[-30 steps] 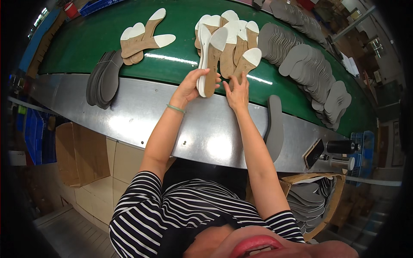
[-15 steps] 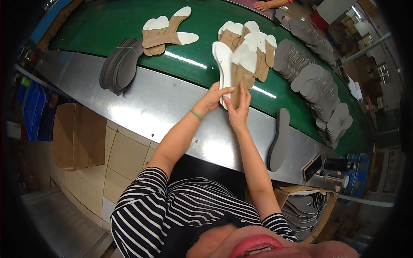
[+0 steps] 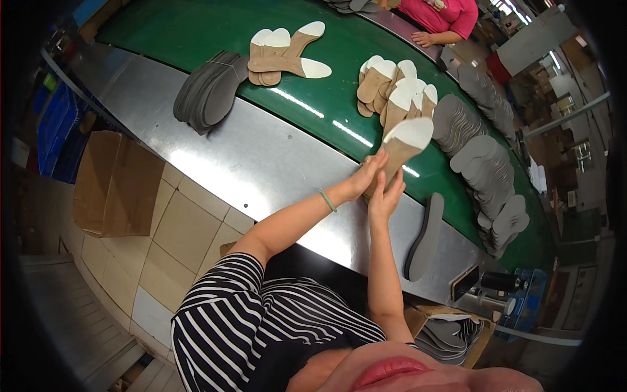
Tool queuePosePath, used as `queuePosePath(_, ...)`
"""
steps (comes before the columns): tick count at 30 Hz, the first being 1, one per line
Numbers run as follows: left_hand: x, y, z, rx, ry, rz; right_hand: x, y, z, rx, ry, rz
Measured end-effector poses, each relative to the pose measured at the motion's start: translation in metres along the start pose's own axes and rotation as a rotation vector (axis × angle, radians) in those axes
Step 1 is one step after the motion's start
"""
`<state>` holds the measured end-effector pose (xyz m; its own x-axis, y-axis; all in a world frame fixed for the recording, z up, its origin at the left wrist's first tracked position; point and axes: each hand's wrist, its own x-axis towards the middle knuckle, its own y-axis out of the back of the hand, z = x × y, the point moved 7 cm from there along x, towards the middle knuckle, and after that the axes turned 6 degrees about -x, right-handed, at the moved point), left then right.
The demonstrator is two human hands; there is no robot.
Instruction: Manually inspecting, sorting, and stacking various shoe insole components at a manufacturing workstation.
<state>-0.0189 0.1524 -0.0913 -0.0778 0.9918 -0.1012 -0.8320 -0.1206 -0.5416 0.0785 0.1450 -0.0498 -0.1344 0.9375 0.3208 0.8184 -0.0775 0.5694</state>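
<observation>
Between my two hands I hold a tan shoe insole with a white end, tilted up above the table edge; whether others lie beneath it is hard to tell. My left hand grips its lower left side, a green bangle on the wrist. On the opposite side, the fingers of my right hand press against its lower edge. Just beyond lies a pile of tan insoles with white ends on the green belt. Further left is a smaller group of the same insoles.
A tied bundle of grey insoles sits on the metal ledge. Rows of grey insoles line the right side. One grey insole lies near a phone. Across the belt is a person in pink. Cardboard boxes stand below.
The white insole face and the tan insoles, apart before, now show as one tan insole. My hands have come lower and closer to me. More of the person opposite shows.
</observation>
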Motion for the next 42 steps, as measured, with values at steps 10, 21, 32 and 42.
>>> queuePosePath(10, 0.033, 0.11, 0.154, 0.929, -0.425, 0.402, -0.022, 0.035, -0.024, -0.179, 0.134, -0.03)
queuePosePath(21, 0.07, 0.28, 0.204, 1.88, -0.205, 0.626, -0.033, 0.005, 0.013, -0.435, 0.219, -0.018)
queuePosePath(32, 0.083, 0.327, 0.238, 1.715, 0.342, 1.068, -0.03, 0.003, 0.01, -0.428, 0.198, -0.023)
queuePosePath(42, 0.074, 0.297, 0.26, 1.742, -0.153, 1.276, -0.031, 0.006, 0.012, -0.423, 0.183, -0.01)
